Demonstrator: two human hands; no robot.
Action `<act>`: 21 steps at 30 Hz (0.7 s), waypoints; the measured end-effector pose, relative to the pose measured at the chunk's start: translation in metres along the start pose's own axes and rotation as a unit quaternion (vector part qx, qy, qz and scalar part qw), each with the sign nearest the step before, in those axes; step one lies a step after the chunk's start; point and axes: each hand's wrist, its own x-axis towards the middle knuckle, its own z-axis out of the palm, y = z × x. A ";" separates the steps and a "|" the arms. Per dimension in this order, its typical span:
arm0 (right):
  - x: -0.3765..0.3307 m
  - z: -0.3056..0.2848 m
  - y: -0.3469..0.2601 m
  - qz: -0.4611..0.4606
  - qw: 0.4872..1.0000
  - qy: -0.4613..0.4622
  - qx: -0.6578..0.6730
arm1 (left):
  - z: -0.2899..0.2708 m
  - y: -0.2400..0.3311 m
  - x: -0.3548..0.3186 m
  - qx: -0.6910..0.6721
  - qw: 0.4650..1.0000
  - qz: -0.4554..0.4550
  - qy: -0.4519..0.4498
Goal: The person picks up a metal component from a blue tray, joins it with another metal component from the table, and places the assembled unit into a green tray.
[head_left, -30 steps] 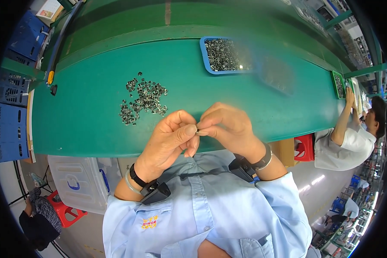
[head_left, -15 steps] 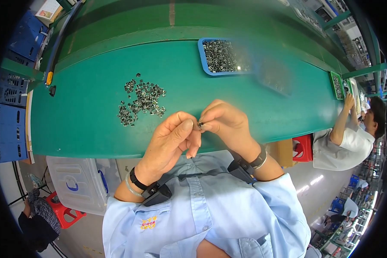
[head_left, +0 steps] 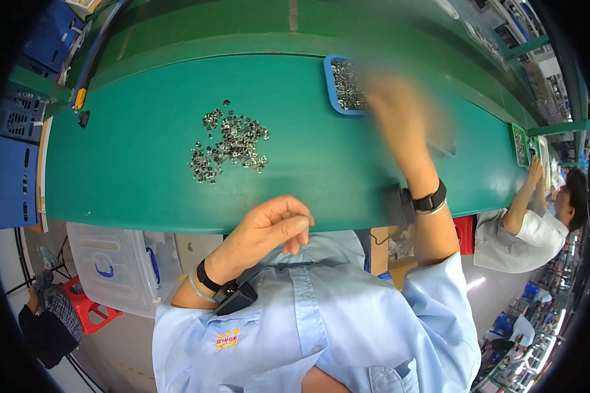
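Observation:
My left hand (head_left: 272, 226) is at the table's near edge, its fingers curled and the thumb pressed toward the index finger; whether something small is inside does not show. My right hand (head_left: 400, 114) is stretched out over the right end of a blue tray (head_left: 332, 85), smeared by motion, so its fingers cannot be made out. Many small shiny metal pieces (head_left: 347, 85) fill the tray, whose right part is hidden by the hand. Left of the tray lies a loose pile of small dark and silvery metal pieces (head_left: 239, 141) on the green tabletop (head_left: 131, 157).
Partly hidden past my right hand is a blurred flat tray or lid (head_left: 444, 143). A co-worker (head_left: 531, 223) sits at the right by a green tray (head_left: 520, 145). A yellow-and-black tool (head_left: 80, 99) is at the left edge. Below stand a clear plastic box (head_left: 111, 268) and a red stool (head_left: 88, 308).
My hands have parted. The right one has moved up and right from the left hand to the blue tray. My left hand has dropped slightly toward the table's near edge.

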 end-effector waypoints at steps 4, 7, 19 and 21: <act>-0.022 0.030 -0.049 -0.016 0.971 -0.193 0.141 | -0.008 0.001 -0.006 0.037 0.999 -0.031 -0.022; -0.025 0.051 -0.075 -0.053 0.961 -0.237 0.133 | -0.013 -0.001 -0.011 0.004 1.000 -0.027 -0.002; -0.027 0.054 -0.069 0.001 0.956 -0.249 0.151 | -0.026 0.003 -0.005 -0.097 0.991 0.058 0.075; -0.030 0.048 -0.064 0.002 0.961 -0.238 0.141 | -0.024 0.004 0.000 -0.093 0.991 0.056 0.080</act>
